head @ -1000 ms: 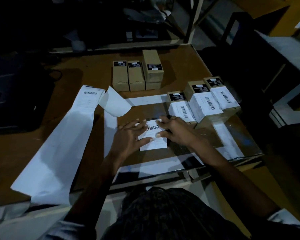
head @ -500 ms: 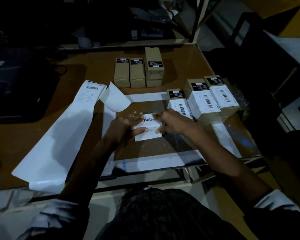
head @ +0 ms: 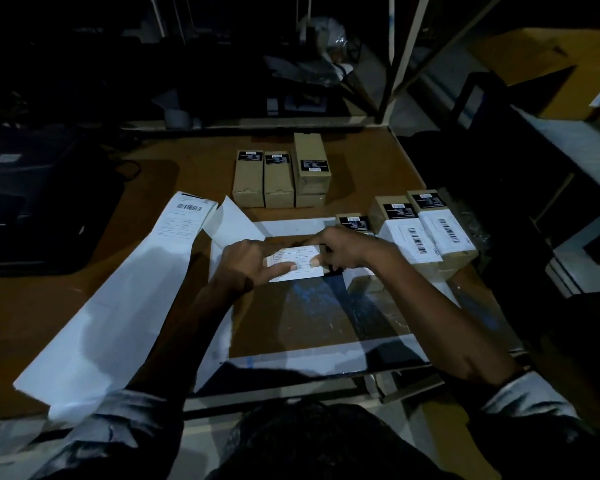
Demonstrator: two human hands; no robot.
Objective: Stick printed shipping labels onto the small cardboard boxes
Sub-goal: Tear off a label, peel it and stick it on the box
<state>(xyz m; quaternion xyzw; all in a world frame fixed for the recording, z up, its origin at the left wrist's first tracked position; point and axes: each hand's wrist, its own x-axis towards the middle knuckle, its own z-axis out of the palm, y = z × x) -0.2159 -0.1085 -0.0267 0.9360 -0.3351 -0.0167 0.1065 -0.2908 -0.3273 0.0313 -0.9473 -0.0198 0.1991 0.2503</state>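
Both hands pressed on one white shipping label (head: 297, 263) at the middle of the brown counter (head: 361, 157). Left hand (head: 245, 263) mostly curled, forefinger stretched flat across the label's lower left; right hand (head: 343, 245) arched above the label's right end, thumb tip planted on its face. Box beneath the label hidden, so cannot tell its outline. Just right of the right hand, three labelled boxes (head: 426, 233) side by side, white barcode labels upward. Farther back, three plain cardboard boxes (head: 279, 180) in a row, touching, small black stickers on top. Left of the hands, a long strip of white backing paper (head: 118, 306) with one printed label (head: 187, 216) at its far end, and a curled loose piece (head: 232, 225) beside it.
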